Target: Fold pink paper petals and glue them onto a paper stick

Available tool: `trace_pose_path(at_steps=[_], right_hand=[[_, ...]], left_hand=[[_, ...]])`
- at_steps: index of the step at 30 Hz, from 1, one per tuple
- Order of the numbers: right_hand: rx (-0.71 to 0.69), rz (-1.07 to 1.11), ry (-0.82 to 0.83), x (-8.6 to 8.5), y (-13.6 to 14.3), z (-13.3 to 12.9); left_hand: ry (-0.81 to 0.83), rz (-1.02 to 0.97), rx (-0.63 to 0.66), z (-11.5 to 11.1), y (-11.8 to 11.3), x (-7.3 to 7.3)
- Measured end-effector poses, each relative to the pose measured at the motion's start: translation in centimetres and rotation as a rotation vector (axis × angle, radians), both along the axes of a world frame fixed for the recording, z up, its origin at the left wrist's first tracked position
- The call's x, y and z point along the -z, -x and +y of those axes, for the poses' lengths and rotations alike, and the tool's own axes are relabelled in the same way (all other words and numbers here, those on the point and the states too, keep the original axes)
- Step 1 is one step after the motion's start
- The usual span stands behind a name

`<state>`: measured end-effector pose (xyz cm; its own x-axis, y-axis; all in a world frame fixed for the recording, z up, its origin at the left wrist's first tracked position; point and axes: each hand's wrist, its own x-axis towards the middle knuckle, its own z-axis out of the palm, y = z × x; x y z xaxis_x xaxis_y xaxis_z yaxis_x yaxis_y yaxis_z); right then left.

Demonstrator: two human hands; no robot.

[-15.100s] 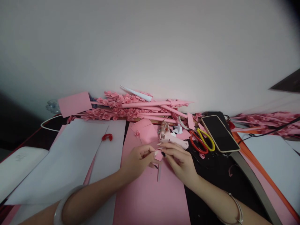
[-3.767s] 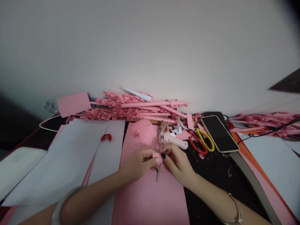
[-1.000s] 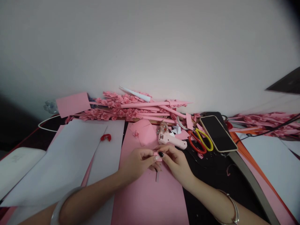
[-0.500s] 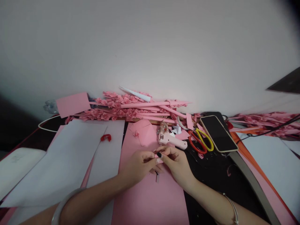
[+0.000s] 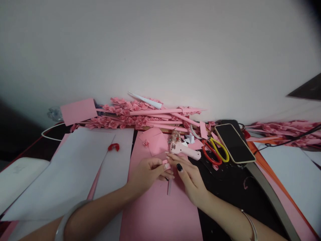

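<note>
My left hand is closed, pinching a small folded piece of pink paper between thumb and fingers. A narrow pale strip points down from below those fingers; whether the hand grips it I cannot tell. Just to the right, my right hand has its fingers stretched out and its thumb apart, the fingertips close to the paper. Both hands are over a large pink sheet. Beyond them on this sheet are cut pink paper pieces and a tiny pink paper flower.
A pale pink glue gun lies just beyond my hands. Right of it are scissors with red and yellow handles and a phone. Pink paper flower stems line the wall. White sheets with a red curved piece lie left.
My right hand has loosened its pinch at the pink paper, its thumb moving away and its fingers straightening. My left hand keeps the paper. More of the pale strip shows below.
</note>
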<state>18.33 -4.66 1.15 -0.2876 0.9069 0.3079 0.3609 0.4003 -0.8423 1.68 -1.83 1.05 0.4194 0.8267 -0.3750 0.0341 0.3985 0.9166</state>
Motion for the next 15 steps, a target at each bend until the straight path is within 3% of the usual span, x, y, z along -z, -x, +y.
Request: trace_pose_path(at_steps=[6, 10, 15], right_hand=[[-0.033, -0.115, -0.112, -0.13, -0.18, 0.07], [-0.031, -0.118, -0.078, -0.05, -0.27, 0.25], [0.069, -0.113, -0.014, 0.19, -0.22, 0.56]], left_hand=[[-0.055, 0.022, 0.015, 0.16, 0.18, 0.40], [-0.081, 0.004, 0.034, 0.17, 0.19, 0.31], [-0.108, -0.057, 0.112, -0.16, 0.18, 0.53]])
